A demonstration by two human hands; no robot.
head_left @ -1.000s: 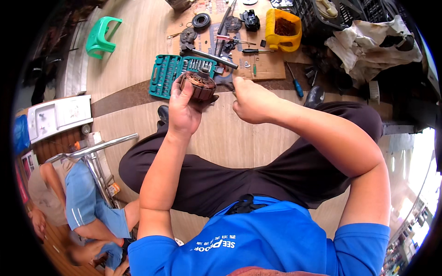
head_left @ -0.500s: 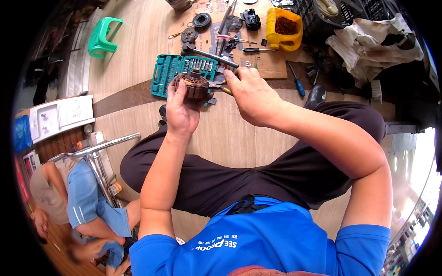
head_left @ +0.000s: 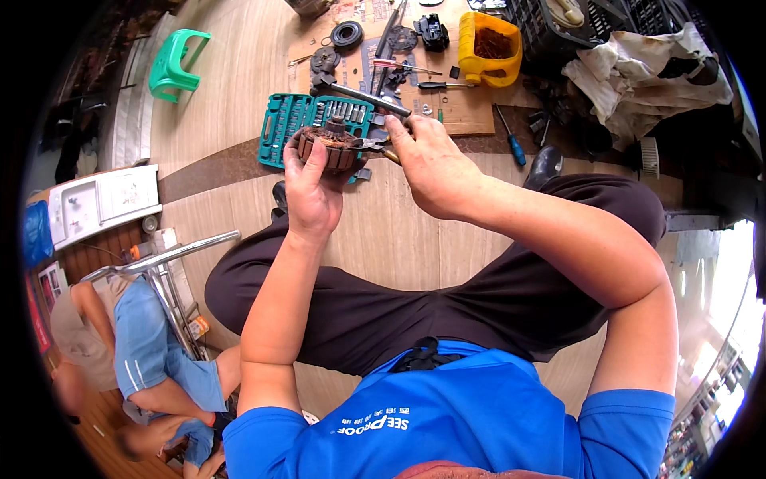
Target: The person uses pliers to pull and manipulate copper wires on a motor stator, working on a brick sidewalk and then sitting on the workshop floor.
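Observation:
My left hand [head_left: 313,199] is wrapped round a motor armature [head_left: 327,152] with a brown slotted body and copper windings, its shaft end pointing up. My right hand [head_left: 437,172] grips pliers [head_left: 371,144], whose metal jaws touch the armature's right side near the windings. Most of the handles are hidden inside the hand. Just behind both hands lies an opened teal socket set case [head_left: 275,144], partly covered by the armature. A hammer [head_left: 363,96] rests across the case's far edge, its handle end close above my right hand.
Cardboard [head_left: 471,120] beyond the case carries screwdrivers, a black ring [head_left: 346,34] and dark parts. A yellow cut-open container [head_left: 488,49] stands there, with black crates [head_left: 558,40] to its right. A blue-handled screwdriver [head_left: 516,148] lies right. A green stool [head_left: 177,65] stands left; people sit lower left.
The armature has tilted slightly in my left hand, showing more of its slotted side. The pliers stay against it. The whole view has shifted a little.

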